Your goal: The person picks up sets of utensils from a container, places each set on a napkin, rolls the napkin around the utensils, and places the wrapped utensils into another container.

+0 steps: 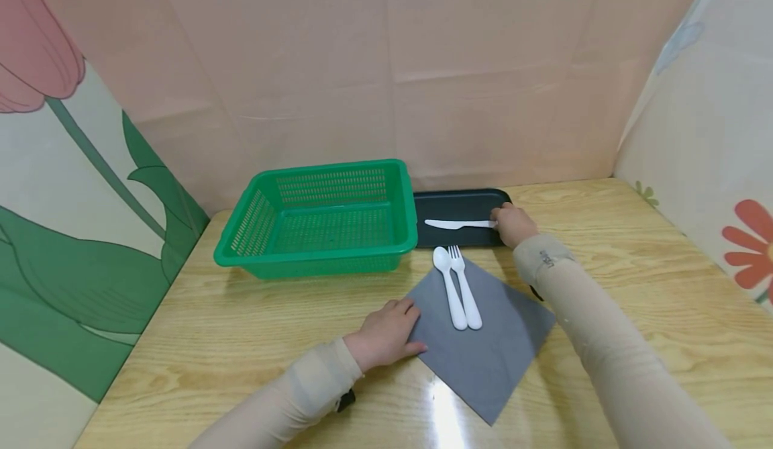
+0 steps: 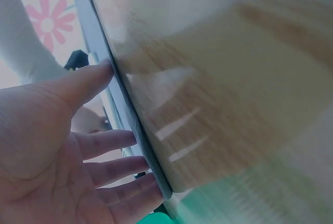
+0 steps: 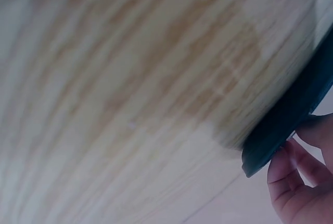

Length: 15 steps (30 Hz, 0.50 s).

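Observation:
A white plastic knife (image 1: 453, 224) lies across the black tray (image 1: 461, 201), its blade pointing left. My right hand (image 1: 515, 226) pinches the end of its handle at the tray's right side; in the right wrist view thumb and fingertips meet just over the tray's rim (image 3: 286, 120). On a grey square napkin (image 1: 501, 348), turned cornerwise, a white spoon (image 1: 451, 291) and a white fork (image 1: 468, 294) lie side by side. My left hand (image 1: 386, 333) rests at the napkin's left edge, with extended fingers touching it in the left wrist view.
Left of the tray stands a green plastic basket (image 1: 326, 256) with slotted walls and nothing inside. Behind both rises a pinkish sheet (image 1: 386, 86). Flower-patterned sheets flank the wood-grain table (image 1: 253, 341) on either side.

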Each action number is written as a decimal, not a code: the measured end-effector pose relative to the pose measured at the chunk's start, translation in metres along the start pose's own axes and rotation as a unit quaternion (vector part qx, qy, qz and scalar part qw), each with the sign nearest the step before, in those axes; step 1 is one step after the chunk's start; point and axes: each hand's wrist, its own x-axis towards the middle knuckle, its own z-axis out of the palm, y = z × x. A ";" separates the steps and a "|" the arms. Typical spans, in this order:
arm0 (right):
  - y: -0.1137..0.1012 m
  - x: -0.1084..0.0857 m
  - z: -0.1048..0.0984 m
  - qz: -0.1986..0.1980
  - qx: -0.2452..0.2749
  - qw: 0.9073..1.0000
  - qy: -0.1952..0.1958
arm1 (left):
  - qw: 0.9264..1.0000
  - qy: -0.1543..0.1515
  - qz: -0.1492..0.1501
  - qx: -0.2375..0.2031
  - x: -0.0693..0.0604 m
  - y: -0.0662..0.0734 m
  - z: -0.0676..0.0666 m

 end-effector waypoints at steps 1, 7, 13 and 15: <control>0.000 0.000 0.000 0.001 0.001 1.000 -0.001 | 1.000 0.000 0.000 0.000 0.000 0.000 0.000; -0.002 0.000 -0.005 0.004 0.002 1.000 -0.004 | 1.000 0.004 0.002 0.000 -0.001 0.000 0.000; -0.004 -0.002 -0.012 0.006 0.007 1.000 -0.009 | 1.000 0.003 0.001 -0.003 -0.001 -0.001 0.000; -0.005 -0.002 -0.014 0.003 0.006 1.000 -0.011 | 1.000 0.004 0.001 -0.003 -0.001 -0.001 -0.001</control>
